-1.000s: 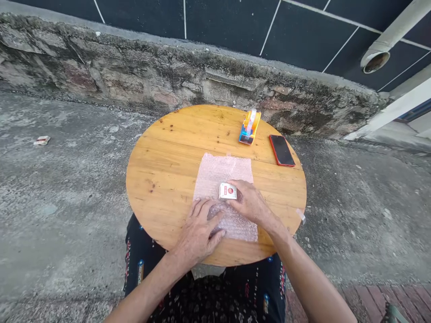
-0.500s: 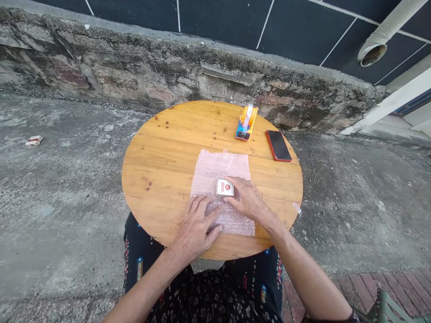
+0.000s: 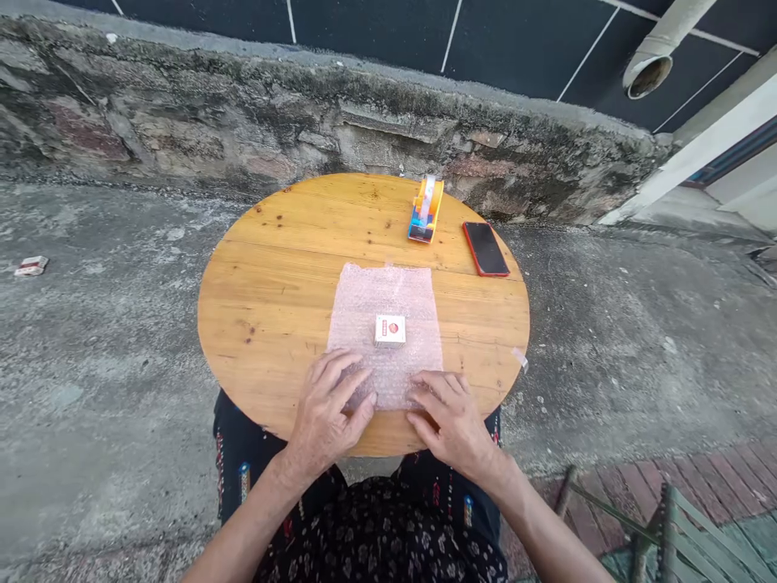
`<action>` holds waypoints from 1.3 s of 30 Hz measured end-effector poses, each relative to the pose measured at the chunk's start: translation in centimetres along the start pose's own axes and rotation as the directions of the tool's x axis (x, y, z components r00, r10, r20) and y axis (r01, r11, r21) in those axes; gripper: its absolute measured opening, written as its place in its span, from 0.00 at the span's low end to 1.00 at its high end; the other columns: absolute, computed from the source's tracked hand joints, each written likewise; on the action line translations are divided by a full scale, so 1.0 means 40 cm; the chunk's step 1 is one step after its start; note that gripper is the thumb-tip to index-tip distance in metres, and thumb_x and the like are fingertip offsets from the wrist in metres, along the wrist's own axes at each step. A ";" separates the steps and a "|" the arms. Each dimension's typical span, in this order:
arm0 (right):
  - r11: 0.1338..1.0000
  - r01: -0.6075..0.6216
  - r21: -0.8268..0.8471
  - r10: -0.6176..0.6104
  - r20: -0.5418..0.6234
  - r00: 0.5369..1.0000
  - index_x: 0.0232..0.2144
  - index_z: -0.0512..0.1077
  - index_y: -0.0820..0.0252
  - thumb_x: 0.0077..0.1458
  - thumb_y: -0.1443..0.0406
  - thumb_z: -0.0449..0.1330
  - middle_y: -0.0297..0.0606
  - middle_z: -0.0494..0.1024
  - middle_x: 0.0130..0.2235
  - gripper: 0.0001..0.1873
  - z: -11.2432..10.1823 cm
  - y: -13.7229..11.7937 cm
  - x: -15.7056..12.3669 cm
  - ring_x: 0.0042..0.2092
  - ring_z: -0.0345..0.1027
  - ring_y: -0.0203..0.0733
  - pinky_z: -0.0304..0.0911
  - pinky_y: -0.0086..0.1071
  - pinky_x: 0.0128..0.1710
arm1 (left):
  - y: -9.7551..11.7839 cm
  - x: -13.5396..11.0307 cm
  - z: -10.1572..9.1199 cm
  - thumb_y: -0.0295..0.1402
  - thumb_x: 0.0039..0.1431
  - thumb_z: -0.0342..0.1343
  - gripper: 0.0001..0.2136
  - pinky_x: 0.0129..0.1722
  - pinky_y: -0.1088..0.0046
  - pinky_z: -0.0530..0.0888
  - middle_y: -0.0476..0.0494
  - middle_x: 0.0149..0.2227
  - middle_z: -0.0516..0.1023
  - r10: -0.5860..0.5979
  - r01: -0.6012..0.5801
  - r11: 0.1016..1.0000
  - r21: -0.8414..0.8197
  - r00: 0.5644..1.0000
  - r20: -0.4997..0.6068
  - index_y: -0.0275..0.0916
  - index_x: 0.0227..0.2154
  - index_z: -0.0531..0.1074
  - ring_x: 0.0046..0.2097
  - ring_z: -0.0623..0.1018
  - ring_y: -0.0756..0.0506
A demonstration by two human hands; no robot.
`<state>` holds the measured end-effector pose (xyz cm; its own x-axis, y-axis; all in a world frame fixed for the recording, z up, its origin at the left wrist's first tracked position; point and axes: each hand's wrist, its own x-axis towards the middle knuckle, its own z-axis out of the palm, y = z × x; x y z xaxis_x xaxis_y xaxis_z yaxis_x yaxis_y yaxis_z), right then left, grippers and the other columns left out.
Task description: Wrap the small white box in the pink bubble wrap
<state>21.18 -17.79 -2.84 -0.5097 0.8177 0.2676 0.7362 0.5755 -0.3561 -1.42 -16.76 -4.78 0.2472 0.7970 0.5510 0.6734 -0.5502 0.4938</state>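
A small white box with red markings [image 3: 389, 330] lies on a sheet of pinkish bubble wrap [image 3: 385, 289], with neither hand touching it. My left hand [image 3: 331, 405] rests at the sheet's near left corner, fingers apart. At the near right corner is my right hand [image 3: 447, 414], its fingers spread over the wrap's edge. Both hands look empty. The sheet lies flat on a round wooden table [image 3: 261, 283].
Toward the table's far side stands a yellow and blue tape dispenser [image 3: 426, 210]. A red-edged phone [image 3: 486, 249] lies to its right. A tape piece [image 3: 520, 359] hangs at the right rim. A green chair [image 3: 668, 526] is at lower right, and a stone wall [image 3: 291, 121] runs behind.
My right hand has let go of the small box and moved down to the near right corner of the bubble wrap. My left hand has shifted slightly left; the view has shifted too.
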 end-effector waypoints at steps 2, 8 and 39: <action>0.999 0.012 -0.051 -0.014 -0.039 0.999 0.38 0.73 0.59 0.58 0.71 0.56 0.43 0.75 0.48 0.08 0.016 0.002 0.002 0.47 0.66 0.47 0.61 0.46 0.47 | 0.008 0.001 -0.009 0.29 0.56 0.57 0.14 0.57 0.48 0.66 0.38 0.52 0.70 0.016 -0.016 1.000 0.021 0.999 0.032 0.40 0.47 0.69 0.58 0.67 0.37; 0.999 0.033 -0.011 -0.034 -0.106 0.994 0.36 0.72 0.61 0.60 0.71 0.53 0.42 0.77 0.44 0.08 -0.009 0.011 0.032 0.45 0.67 0.45 0.61 0.43 0.45 | 0.033 0.005 -0.037 0.34 0.53 0.59 0.19 0.59 0.43 0.62 0.34 0.56 0.67 0.031 -0.065 0.988 0.137 0.972 0.234 0.37 0.49 0.68 0.60 0.63 0.33; 0.972 0.194 -0.131 -0.170 0.177 0.969 0.42 0.71 0.63 0.58 0.72 0.54 0.46 0.75 0.48 0.10 -0.051 0.034 0.009 0.47 0.66 0.50 0.59 0.48 0.49 | 0.042 0.021 -0.028 0.27 0.58 0.55 0.07 0.59 0.51 0.63 0.41 0.47 0.75 0.041 -0.044 0.999 0.008 0.967 0.250 0.39 0.39 0.71 0.51 0.72 0.42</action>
<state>22.88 -16.74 -1.41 -0.6982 0.6975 0.1613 0.6748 0.7164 -0.1773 -0.85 -17.30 -2.72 0.4409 0.8108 0.3850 0.6673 -0.5830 0.4635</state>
